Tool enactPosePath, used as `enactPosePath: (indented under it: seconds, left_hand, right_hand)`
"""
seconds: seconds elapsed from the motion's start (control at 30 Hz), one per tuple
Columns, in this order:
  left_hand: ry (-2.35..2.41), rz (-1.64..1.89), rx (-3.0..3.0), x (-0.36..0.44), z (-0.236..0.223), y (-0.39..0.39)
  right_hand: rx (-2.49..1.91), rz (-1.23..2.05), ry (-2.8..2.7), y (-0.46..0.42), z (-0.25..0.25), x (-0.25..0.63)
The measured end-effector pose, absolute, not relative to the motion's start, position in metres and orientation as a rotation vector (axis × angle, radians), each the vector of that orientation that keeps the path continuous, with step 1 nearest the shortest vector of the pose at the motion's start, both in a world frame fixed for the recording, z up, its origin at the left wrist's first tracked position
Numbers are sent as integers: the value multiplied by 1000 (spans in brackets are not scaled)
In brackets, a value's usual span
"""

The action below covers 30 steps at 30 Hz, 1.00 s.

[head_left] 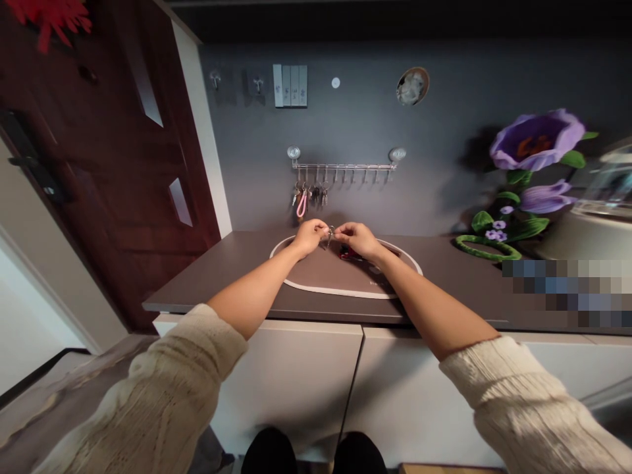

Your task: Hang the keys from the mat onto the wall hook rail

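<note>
Above a brown oval mat with a pale rim, my left hand and my right hand meet with fingertips pinched. Between them is a metal key ring with what look like keys hanging below it. Both hands grip the ring, one from each side. A small red and black object lies on the mat under my right hand, partly covered by it. Behind the hands, several bunches of keys, one with a pink loop, hang from the left hooks of a clear hook rail.
The mat lies on a dark countertop above white cabinet doors. Purple artificial flowers with a green base stand at the right, beside a pale lampshade-like object. A dark red door is at the left. Switches sit on the wall.
</note>
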<state>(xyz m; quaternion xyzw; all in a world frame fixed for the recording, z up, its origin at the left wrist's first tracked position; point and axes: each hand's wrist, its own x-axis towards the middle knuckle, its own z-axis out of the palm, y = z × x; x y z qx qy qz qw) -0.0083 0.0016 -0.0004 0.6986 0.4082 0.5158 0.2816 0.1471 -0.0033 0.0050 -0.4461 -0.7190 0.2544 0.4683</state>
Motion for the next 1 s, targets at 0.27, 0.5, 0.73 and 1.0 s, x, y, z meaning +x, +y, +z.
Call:
enactPosePath:
  seconds: [0.27, 0.5, 0.73, 1.0]
  left_hand:
    - [998, 1382, 1725, -7, -1, 3]
    - [947, 1403, 1679, -7, 2, -2]
    - [858, 1430, 1676, -4, 1, -1]
    - [905, 1532, 1990, -2, 1, 0]
  right_hand:
    - [-988, 812, -1652, -11, 10, 142]
    - [-931, 853, -1662, -11, 8, 143]
    - [-869, 922, -1622, -8, 5, 144]
    - [-861, 852, -1620, -12, 8, 144]
